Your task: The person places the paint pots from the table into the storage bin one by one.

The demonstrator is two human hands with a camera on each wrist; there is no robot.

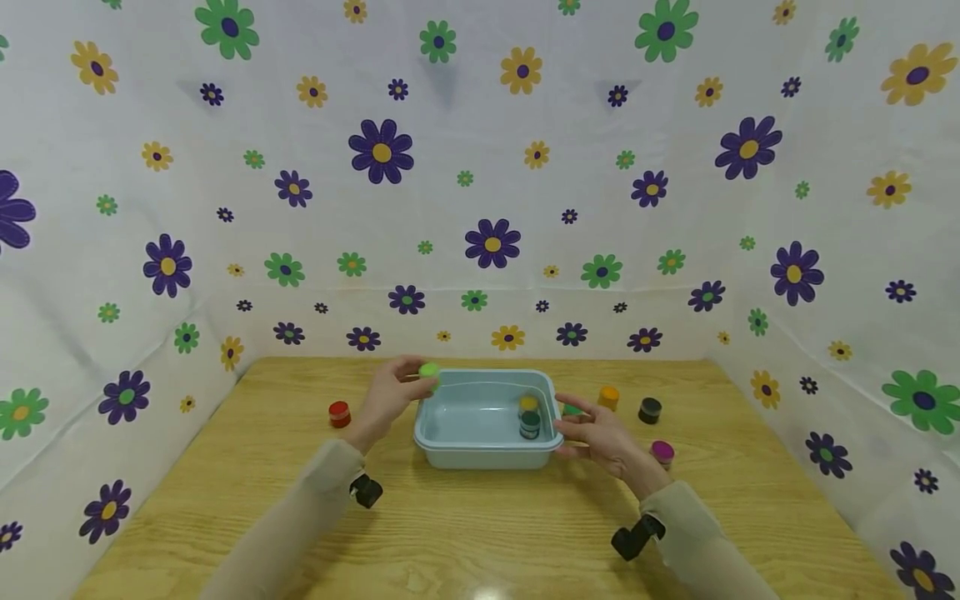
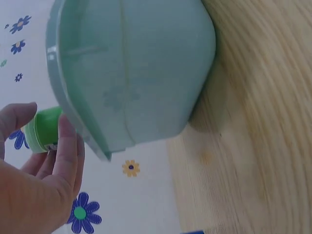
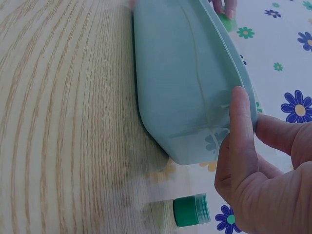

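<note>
My left hand (image 1: 390, 396) holds a small light-green paint jar (image 2: 47, 129) between thumb and fingers, up at the left rim of a pale blue plastic basin (image 1: 480, 458). On the opposite side, my right hand (image 1: 600, 437) grips the basin's right rim, its thumb on one side and fingers on the other in the right wrist view. Inside the basin, near its right end, are a yellow jar (image 1: 528, 403) and a dark green jar (image 1: 529, 425). A green jar (image 3: 190, 210) stands on the table just past the right hand, partly hidden by it in the head view.
A red jar (image 1: 339, 414) stands left of the basin. To its right are an orange jar (image 1: 608, 398), a black jar (image 1: 650, 410) and a magenta-lidded jar (image 1: 662, 452), near the right wrist. A flowered cloth (image 1: 465, 321) hangs behind the wooden table (image 1: 480, 533).
</note>
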